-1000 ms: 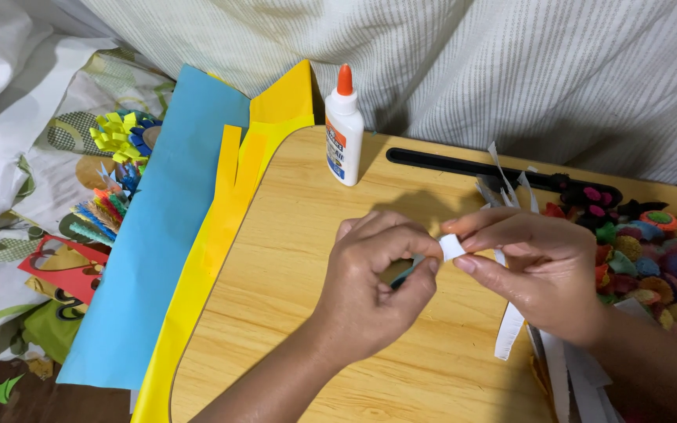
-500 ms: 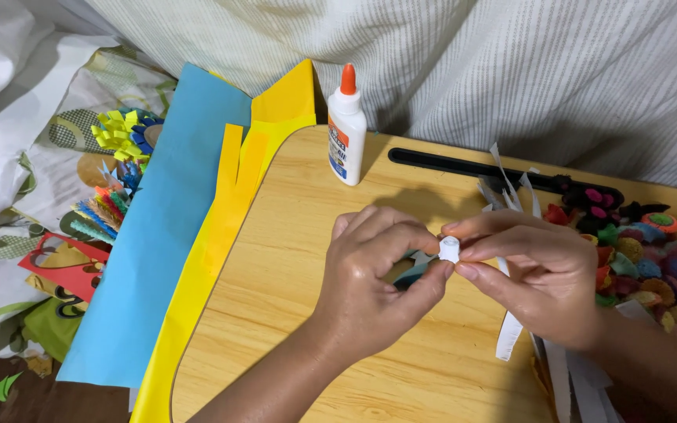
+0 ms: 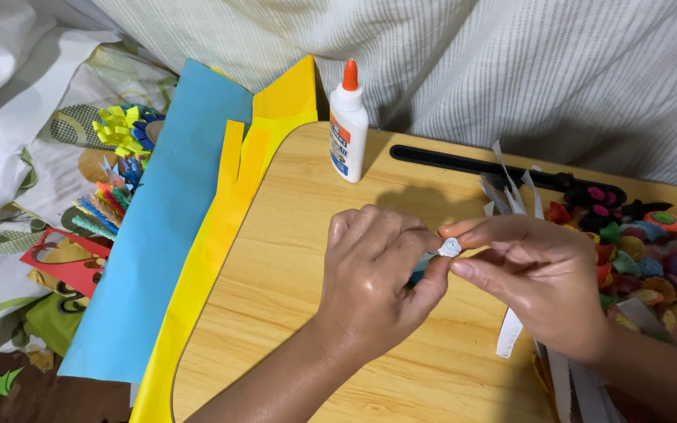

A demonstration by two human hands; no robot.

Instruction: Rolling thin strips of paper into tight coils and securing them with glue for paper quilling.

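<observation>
Many paper flowers [image 3: 652, 258] beside right hand [image 3: 538, 282]

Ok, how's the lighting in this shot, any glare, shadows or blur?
Head view: even, soft light; the white glue bottle throws a faint shadow on the wooden tray table; slight sheen on the right hand; the small white paper coil is sharp, no motion blur.

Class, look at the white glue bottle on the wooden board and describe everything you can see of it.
The white plastic glue bottle with an orange pointed cap stands upright near the far edge of the light wooden lap board. A printed label in blue and orange covers its front. The cap is on. It stands alone: only the board beneath touches it. Yellow paper sheets lie just beside it.
</observation>
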